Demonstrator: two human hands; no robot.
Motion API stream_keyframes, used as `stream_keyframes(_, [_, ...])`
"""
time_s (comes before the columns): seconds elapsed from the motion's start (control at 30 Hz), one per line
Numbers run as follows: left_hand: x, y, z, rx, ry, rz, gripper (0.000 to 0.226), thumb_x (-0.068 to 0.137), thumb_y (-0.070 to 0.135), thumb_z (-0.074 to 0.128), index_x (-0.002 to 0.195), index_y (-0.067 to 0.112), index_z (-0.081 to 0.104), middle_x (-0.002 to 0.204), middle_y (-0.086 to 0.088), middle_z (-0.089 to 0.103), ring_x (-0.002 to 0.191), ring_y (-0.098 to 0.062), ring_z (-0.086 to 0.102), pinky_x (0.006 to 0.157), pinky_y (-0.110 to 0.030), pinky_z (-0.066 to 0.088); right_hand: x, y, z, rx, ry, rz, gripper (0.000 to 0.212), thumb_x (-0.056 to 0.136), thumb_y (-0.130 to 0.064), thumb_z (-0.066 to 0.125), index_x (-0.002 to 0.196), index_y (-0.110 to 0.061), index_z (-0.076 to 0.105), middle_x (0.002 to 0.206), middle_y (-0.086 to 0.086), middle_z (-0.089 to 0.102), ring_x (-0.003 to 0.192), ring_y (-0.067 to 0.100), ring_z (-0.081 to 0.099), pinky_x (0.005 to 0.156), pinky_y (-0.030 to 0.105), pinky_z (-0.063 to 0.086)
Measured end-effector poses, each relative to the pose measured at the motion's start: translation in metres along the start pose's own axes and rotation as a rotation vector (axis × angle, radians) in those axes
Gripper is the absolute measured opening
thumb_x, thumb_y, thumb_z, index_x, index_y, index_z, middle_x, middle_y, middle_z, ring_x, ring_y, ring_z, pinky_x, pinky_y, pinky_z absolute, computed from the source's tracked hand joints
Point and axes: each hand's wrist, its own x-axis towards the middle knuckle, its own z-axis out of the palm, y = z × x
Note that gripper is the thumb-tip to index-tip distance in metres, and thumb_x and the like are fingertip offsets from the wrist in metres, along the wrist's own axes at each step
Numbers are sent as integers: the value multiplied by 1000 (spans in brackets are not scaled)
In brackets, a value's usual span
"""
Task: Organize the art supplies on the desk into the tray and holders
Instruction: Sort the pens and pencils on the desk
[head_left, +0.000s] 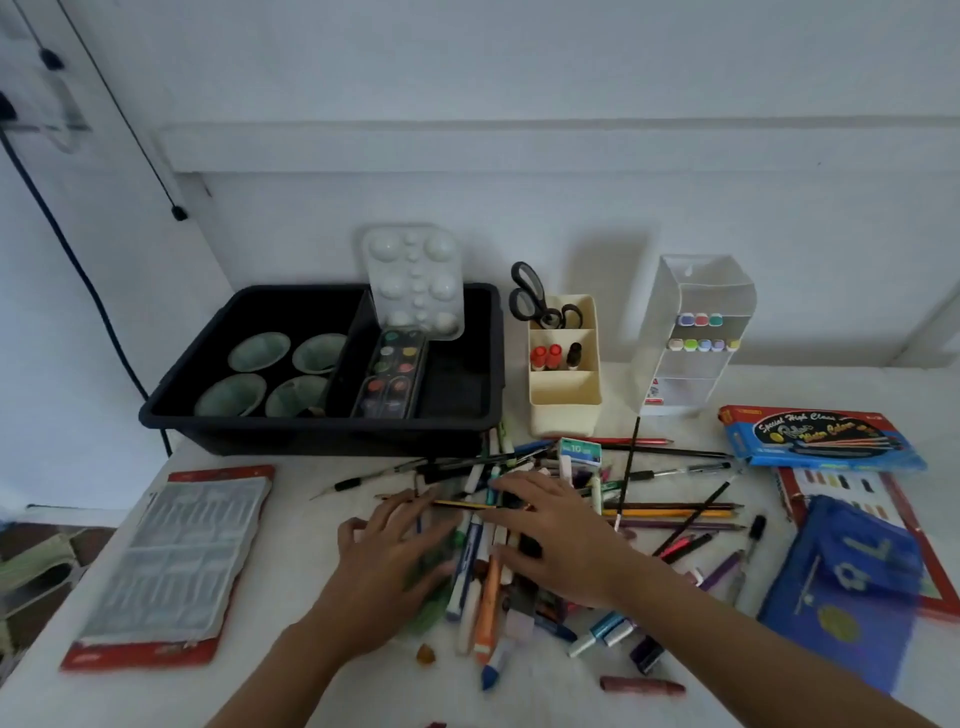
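Currently both hands are lying open on the heap: left hand (395, 540) and right hand (550, 535), fingers spread, gripping nothing, pressing loose pens and pencils (483, 587) just beside the black tray (322, 431). Judging: better gathering a few alike, squaring ends, then lifting toward the cream holder (563, 410).

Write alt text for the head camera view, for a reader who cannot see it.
The left hand and right hand rest on a pile of pens and pencils on a desk. Behind stand a black tray holding four cups and a paint set, a cream holder with scissors, and a clear marker holder.
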Motion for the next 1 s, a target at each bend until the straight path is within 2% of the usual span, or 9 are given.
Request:
stream_keyframes(0.1, [0, -13, 3, 4, 30, 7, 62, 88, 72, 21, 149, 64, 13, 168, 15, 0, 155, -14, -8, 119, -55, 5, 1, -9, 4, -36, 28, 28, 45, 95, -59, 48, 136, -41, 54, 152, -3, 40, 145, 19, 28, 115, 45, 28])
stream_keyframes(0.27, [-1, -39, 4, -76, 89, 23, 49, 99, 58, 44, 145, 62, 30, 167, 14, 12, 155, -10, -2, 119, -52, 5, 2, -13, 4, -37, 24, 87, 42, 92, -59, 50, 129, -41, 58, 149, -6, 39, 144, 15, 26, 115, 47, 30])
stream_keyframes(0.33, [-3, -49, 4, -100, 103, 14, 48, 97, 62, 40, 144, 60, 35, 166, 15, 15, 154, -9, 0, 117, -50, 5, 1, -15, 2, -36, 34, 98, 40, 91, -57, 52, 126, -40, 59, 147, -7, 41, 142, 14, 27, 114, 45, 30])
stream_keyframes(0.47, [-10, -62, 2, -143, 147, 0, 70, 79, 78, 17, 140, 57, 46, 163, 13, 23, 153, -9, 8, 114, -46, 8, 5, -21, 1, -22, 70, 117, 36, 89, -53, 54, 121, -38, 62, 138, -10, 46, 134, 11, 33, 108, 41, 34])
stream_keyframes(0.57, [-12, -68, 4, -162, 171, 1, 69, 79, 79, 20, 136, 55, 51, 161, 14, 26, 150, -8, 13, 111, -42, 8, 13, -29, 2, 11, 99, 103, 32, 91, -48, 54, 117, -36, 65, 129, -11, 51, 127, 10, 38, 103, 37, 33])
stream_keyframes(0.67, [-15, -73, 8, -198, 193, -10, 67, 83, 77, 21, 136, 52, 52, 161, 15, 24, 149, -6, 13, 109, -37, 4, 23, -39, 5, 24, 102, 56, 31, 93, -46, 50, 116, -32, 67, 123, -11, 56, 121, 10, 42, 99, 38, 39])
stream_keyframes(0.87, [-29, -85, 2, -184, 193, -26, 68, 85, 74, 17, 140, 48, 50, 161, 12, 24, 150, -8, 12, 118, -51, 17, 36, -64, 17, 46, -7, -122, 34, 97, -51, 49, 118, -30, 67, 115, -9, 58, 112, 11, 45, 92, 37, 39])
stream_keyframes(1.0, [-36, -95, 10, -190, 240, 6, 55, 92, 67, 29, 132, 45, 58, 153, 11, 36, 146, -10, 24, 113, -56, 31, 39, -77, 28, 82, -25, -150, 29, 98, -48, 52, 116, -31, 67, 109, -9, 60, 106, 11, 46, 90, 39, 39])
